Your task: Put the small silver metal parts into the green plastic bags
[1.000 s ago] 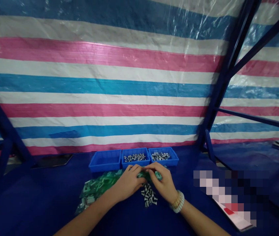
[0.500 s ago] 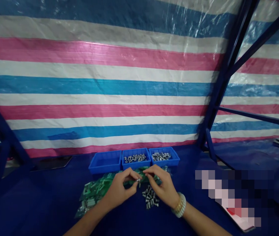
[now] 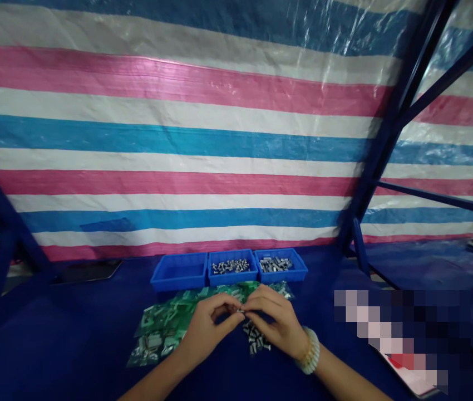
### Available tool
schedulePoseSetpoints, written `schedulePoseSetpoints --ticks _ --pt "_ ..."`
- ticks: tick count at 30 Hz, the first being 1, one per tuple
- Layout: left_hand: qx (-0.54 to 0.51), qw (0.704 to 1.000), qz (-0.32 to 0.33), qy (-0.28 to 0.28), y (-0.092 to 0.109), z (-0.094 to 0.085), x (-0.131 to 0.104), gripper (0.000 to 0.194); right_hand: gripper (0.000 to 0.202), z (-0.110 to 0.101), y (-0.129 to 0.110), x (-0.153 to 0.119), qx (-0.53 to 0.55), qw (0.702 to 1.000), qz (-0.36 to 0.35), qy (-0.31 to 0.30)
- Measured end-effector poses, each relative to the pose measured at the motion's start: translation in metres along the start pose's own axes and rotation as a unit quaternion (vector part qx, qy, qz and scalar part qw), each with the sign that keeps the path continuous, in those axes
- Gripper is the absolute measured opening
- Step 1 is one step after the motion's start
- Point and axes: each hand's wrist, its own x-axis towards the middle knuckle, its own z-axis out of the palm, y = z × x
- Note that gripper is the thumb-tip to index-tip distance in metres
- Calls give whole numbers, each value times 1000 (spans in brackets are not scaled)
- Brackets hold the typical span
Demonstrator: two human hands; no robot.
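Note:
My left hand (image 3: 211, 327) pinches a small silver metal screw (image 3: 240, 311) between thumb and fingers. At that same spot the fingertips of my right hand (image 3: 276, 320) meet it, closed together; what they grip is too small to make out. Under my right hand lies a pile of small dark and silver metal pieces (image 3: 257, 341), partly covered by the fingers. Behind both hands, green-tinted clear bags (image 3: 165, 323) of small parts spread over the blue table (image 3: 94, 345).
Three blue bins stand in a row: a bare left bin (image 3: 180, 270), a middle bin (image 3: 232, 282) with screws, a right bin (image 3: 282, 275) with metal cylinders. A dark flat device (image 3: 90, 271) lies back left, a partly blurred pink-white item (image 3: 412, 373) at right. Blue frame posts (image 3: 380, 150) flank the table.
My right hand has come left and down, so its fingertips now meet those of my left hand at the small screw. The view has shifted slightly.

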Motion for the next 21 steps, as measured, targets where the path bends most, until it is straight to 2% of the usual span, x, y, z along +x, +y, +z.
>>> schedulePoseSetpoints --ticks 7,12,16,21 --pt "-53 998 15 3 5 4 -3 17 12 -3 -6 2 -6 1000 19 8" --pt "-29 998 37 50 -3 11 -5 7 6 -2 -6 3 -6 998 59 6" --pt "56 991 89 88 -7 12 -7 6 11 4 -3 1 43 993 105 -21" --pt "181 963 160 122 1 5 2 6 12 9 2 -1 135 978 157 -22"
